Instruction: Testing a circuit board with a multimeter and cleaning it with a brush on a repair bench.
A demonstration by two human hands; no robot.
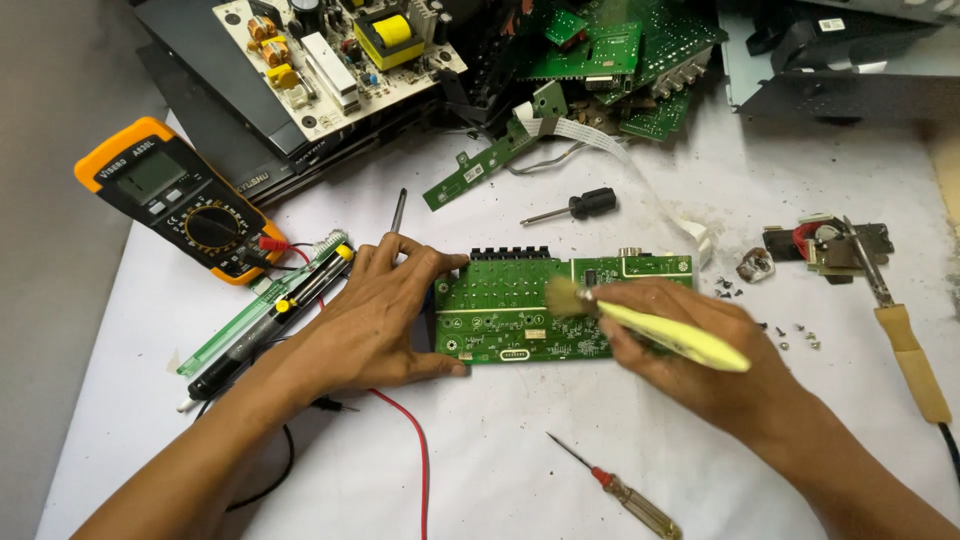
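White paper-covered workbench (560, 460), cluttered along its far edge: an open black chassis with a beige power-supply board (335, 55) at the far left corner, a heap of green circuit boards (620, 60) beside it toward the middle.

Green circuit board (530, 305), long and flat, lies near the middle of the bench, row of black connectors on its far edge.

Left hand (375, 320) rests at the board's left end, fingers spread; thumb on the near left corner, index fingertip touching the far left corner. It pins the board rather than grasping it.

Right hand (690, 365) lies over the board's right part, fingers curled closed around a yellow-handled brush (670, 335). Bristles touch the board's middle, just left of the fingertips.

Yellow multimeter (180, 200) at the left edge, its red lead (415, 450) trailing under the left wrist toward the near edge.

Soldering iron (905, 340), wooden handle, near the right edge.

Black-handled screwdriver (575, 207) beyond the board; red-and-amber screwdriver (620, 490) near the near edge, below the right hand.

Loose screws (790, 335) scattered right of the board.
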